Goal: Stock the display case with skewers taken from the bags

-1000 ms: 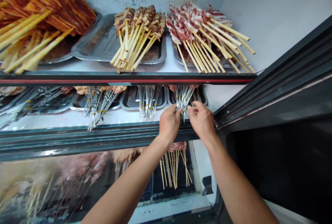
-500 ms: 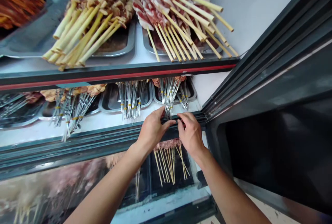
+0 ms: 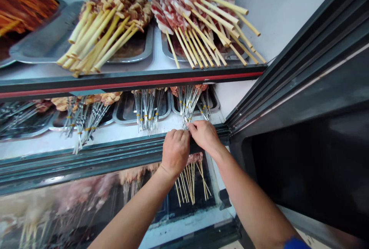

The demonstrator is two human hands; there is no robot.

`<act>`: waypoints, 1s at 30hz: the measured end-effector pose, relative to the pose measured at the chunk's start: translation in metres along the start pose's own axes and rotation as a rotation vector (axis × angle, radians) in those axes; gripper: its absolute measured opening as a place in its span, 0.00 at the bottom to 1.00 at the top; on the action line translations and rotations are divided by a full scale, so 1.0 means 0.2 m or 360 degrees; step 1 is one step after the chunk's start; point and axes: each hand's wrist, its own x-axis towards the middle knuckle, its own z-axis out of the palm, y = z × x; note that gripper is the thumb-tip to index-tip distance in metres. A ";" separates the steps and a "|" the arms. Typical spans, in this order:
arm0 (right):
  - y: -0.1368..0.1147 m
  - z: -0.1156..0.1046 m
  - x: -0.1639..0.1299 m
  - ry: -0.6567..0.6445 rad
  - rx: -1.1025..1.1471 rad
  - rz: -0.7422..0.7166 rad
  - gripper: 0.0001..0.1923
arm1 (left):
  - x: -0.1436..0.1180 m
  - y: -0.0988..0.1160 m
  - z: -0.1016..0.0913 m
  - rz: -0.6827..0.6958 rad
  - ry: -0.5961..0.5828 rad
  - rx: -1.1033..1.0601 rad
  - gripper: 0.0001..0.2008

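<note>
On the middle shelf, a bunch of metal skewers with reddish meat lies in a steel tray, its bare ends pointing toward me. My right hand pinches at the tips of these skewers, thumb and forefinger together. Right beside it, my left hand is closed with its knuckles up, just over the shelf's front rail. Its fingertips are turned away, so whatever it grips is hidden. The two hands nearly touch.
Above, the upper shelf edge runs across, under trays of meat on thick wooden sticks and bacon-like slices. A dark door frame stands right. Below, behind glass, hang wooden-stick skewers.
My left hand has turned over from a half-open pose into a closed one, knuckles up. My right hand has moved left and up to the skewer ends, its fingers now pinched.
</note>
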 end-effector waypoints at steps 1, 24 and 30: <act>-0.01 0.00 0.04 -0.0081 0.0027 -0.0006 0.19 | 0.00 0.01 0.01 -0.0056 0.0028 0.0029 0.11; 0.03 -0.19 0.42 0.0076 0.0015 0.0427 0.18 | 0.54 0.09 -0.01 -0.1120 -0.0403 0.0004 0.27; 0.06 -0.16 0.52 0.0046 0.0969 0.0633 0.08 | 0.57 -0.06 -0.06 -0.1105 -0.0484 -0.0323 0.30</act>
